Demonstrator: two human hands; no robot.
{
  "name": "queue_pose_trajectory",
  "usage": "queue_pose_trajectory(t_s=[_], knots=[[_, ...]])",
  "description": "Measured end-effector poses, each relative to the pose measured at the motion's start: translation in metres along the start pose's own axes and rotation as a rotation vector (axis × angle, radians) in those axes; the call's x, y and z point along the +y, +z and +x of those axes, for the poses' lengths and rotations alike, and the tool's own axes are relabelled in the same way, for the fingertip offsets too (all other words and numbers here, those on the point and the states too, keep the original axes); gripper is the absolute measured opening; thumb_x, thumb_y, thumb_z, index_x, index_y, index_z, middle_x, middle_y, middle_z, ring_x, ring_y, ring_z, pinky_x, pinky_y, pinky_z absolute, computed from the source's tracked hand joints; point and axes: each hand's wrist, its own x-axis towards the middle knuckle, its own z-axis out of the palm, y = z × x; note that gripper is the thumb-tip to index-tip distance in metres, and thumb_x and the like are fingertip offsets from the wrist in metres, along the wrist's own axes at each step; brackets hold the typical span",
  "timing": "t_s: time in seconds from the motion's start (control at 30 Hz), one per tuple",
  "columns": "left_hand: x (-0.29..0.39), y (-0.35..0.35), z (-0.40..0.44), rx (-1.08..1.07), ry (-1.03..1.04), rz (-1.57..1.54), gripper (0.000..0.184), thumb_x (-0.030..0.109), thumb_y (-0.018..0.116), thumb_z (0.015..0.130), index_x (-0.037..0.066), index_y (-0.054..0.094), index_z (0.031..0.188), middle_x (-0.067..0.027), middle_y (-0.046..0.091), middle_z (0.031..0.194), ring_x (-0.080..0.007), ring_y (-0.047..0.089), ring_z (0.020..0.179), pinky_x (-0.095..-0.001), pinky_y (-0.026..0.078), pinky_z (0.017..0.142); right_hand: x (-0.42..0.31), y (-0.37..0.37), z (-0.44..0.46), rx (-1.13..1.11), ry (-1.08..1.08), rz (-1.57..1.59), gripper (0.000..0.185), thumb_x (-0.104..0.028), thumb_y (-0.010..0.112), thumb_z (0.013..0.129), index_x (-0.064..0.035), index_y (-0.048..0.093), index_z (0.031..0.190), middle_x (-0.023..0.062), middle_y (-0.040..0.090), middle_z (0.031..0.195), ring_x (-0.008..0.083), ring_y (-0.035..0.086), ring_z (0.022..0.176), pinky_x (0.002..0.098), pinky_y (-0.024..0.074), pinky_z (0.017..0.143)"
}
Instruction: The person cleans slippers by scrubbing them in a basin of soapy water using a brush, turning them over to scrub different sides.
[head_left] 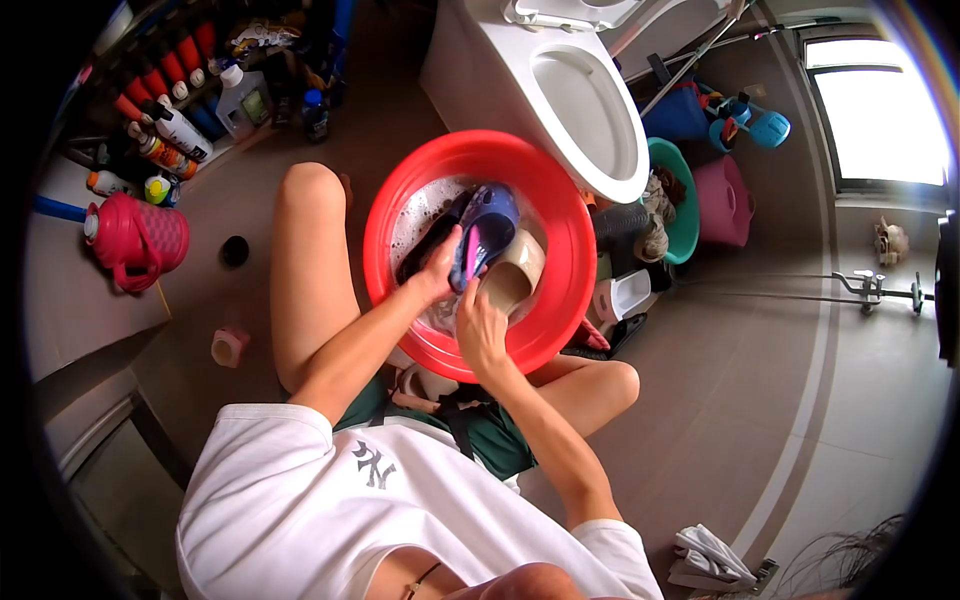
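Glare whitens the window (878, 112) at right; black, curved fisheye edges frame dimmer corners.

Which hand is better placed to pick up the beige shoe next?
Probably the right hand: it is beside the beige shoe, while the left hand is farther off and appears to hold the blue shoe.

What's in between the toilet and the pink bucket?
In the head view, a green basin holding crumpled cloth is between the toilet and the pink bucket.

Left fingers (447, 257) holding a blue shoe (497, 212), right fingers (470, 300) close by, beige shoe (527, 260) alongside, sudsy red basin (574, 250)
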Motion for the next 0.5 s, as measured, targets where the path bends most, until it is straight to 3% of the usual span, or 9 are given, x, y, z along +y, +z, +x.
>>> queue_pose_trajectory(t_s=[0.03, 0.07, 0.13, 0.27, 0.33, 0.37, 0.5], knots=[[-0.010, -0.017, 0.011, -0.097, -0.100, 0.151, 0.065, 0.067, 0.040, 0.089, 0.014, 0.053, 0.124, -0.0123, 0.063, 0.112, -0.0263, 0.065, 0.090, -0.0417, 0.054, 0.073, 0.004, 0.011, 0.015, 0.041, 0.014, -0.049, 0.040, -0.008, 0.053, 0.081, 0.0092, 0.048, 0.117, 0.0187, 0.061, 0.078, 0.0307, 0.064, 0.060, 0.0380, 0.0520, 0.051], [-0.021, -0.035, 0.031, -0.034, -0.040, 0.179, 0.067, 0.067, 0.039, 0.089, 0.015, 0.051, 0.129, -0.0121, 0.060, 0.119, -0.0260, 0.062, 0.099, -0.0417, 0.050, 0.083, 0.009, 0.022, 0.036, 0.010, 0.052, -0.076, 0.039, -0.009, 0.054, 0.081, 0.0097, 0.050, 0.116, 0.0179, 0.062, 0.077, 0.0288, 0.065, 0.060, 0.0363, 0.0528, 0.051], [0.004, 0.017, -0.020, -0.054, -0.172, -0.061, 0.068, 0.063, 0.032, 0.093, 0.015, 0.042, 0.140, -0.0103, 0.050, 0.135, -0.0238, 0.049, 0.122, -0.0421, 0.036, 0.105, 0.020, 0.034, 0.068, 0.018, 0.043, -0.230, 0.037, -0.009, 0.053, 0.086, 0.0104, 0.052, 0.117, 0.0111, 0.063, 0.072, 0.0218, 0.066, 0.056, 0.0289, 0.0540, 0.049], [0.005, 0.017, -0.007, -0.309, -0.056, -0.142, 0.058, 0.053, 0.030, 0.098, 0.016, 0.040, 0.141, -0.0074, 0.051, 0.135, -0.0232, 0.047, 0.126, -0.0428, 0.036, 0.106, 0.044, 0.063, 0.095, 0.002, 0.049, -0.364, 0.037, -0.006, 0.053, 0.086, 0.0070, 0.054, 0.121, 0.0103, 0.063, 0.075, 0.0204, 0.067, 0.062, 0.0270, 0.0541, 0.052], [0.008, 0.025, -0.015, -0.285, -0.026, -0.161, 0.056, 0.052, 0.036, 0.097, 0.014, 0.044, 0.137, -0.0076, 0.054, 0.131, -0.0231, 0.052, 0.120, -0.0414, 0.040, 0.102, 0.056, 0.065, 0.097, -0.014, 0.090, -0.385, 0.037, -0.006, 0.052, 0.086, 0.0051, 0.054, 0.121, 0.0108, 0.063, 0.075, 0.0210, 0.067, 0.063, 0.0273, 0.0543, 0.053], [0.010, 0.028, -0.021, -0.271, -0.005, -0.170, 0.055, 0.052, 0.038, 0.096, 0.014, 0.046, 0.135, -0.0078, 0.055, 0.129, -0.0231, 0.055, 0.116, -0.0407, 0.042, 0.100, 0.062, 0.065, 0.097, -0.003, 0.109, -0.336, 0.034, -0.007, 0.053, 0.087, 0.0032, 0.053, 0.120, 0.0130, 0.063, 0.076, 0.0256, 0.068, 0.065, 0.0326, 0.0552, 0.055], [0.006, 0.026, -0.039, -0.085, -0.109, -0.186, 0.044, 0.052, 0.050, 0.092, 0.023, 0.055, 0.124, -0.0011, 0.062, 0.115, -0.0200, 0.059, 0.103, -0.0443, 0.047, 0.085, 0.071, 0.044, 0.091, -0.024, 0.182, -0.018, 0.034, -0.002, 0.052, 0.083, 0.0030, 0.056, 0.116, 0.0202, 0.064, 0.074, 0.0361, 0.066, 0.067, 0.0427, 0.0528, 0.060]])
